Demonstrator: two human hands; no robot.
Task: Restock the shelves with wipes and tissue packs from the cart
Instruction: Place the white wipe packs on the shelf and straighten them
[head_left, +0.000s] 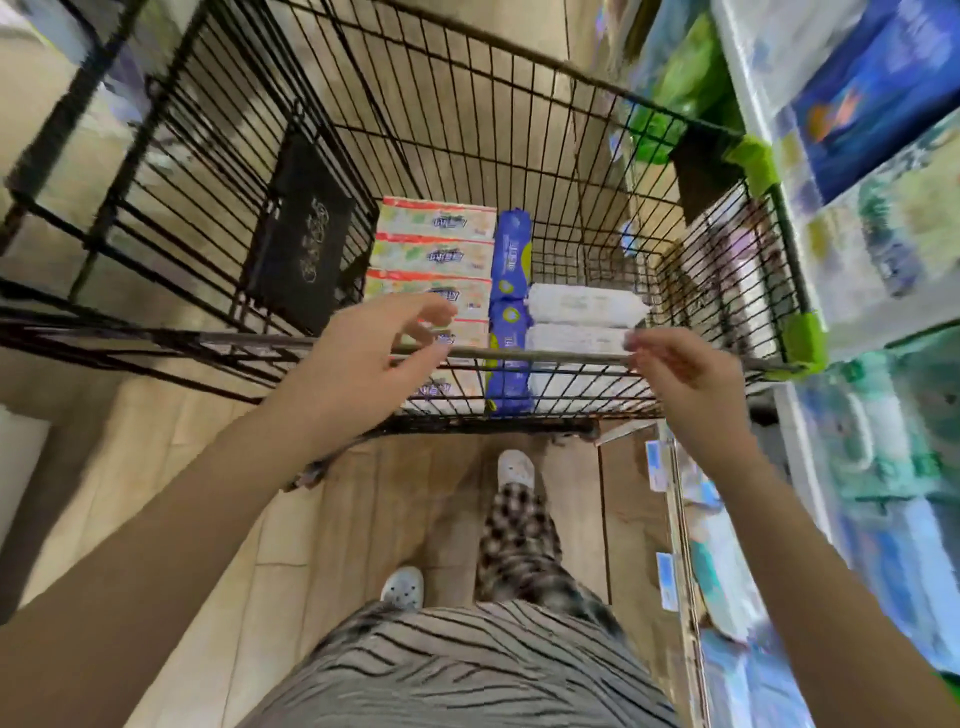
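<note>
At cart (571, 358): left hand (363, 358), right hand (685, 379)

Your left hand (363, 358) covers the nearer cream-and-orange tissue packs (434, 249) stacked in the black wire cart (571, 357), so you cannot count them. Motion blur smears your right hand's (685, 374) fingertips, so you cannot tell if they touch the rail. The plastic-wrapped shelf packs (883, 249) on your right are blurred, their print unreadable.

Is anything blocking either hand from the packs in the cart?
Nothing visible covers them. The cart is open on top; the left hand hovers over the tissue boxes, the right hand over the white packs. Only the near rim bar runs beneath both hands.
</note>
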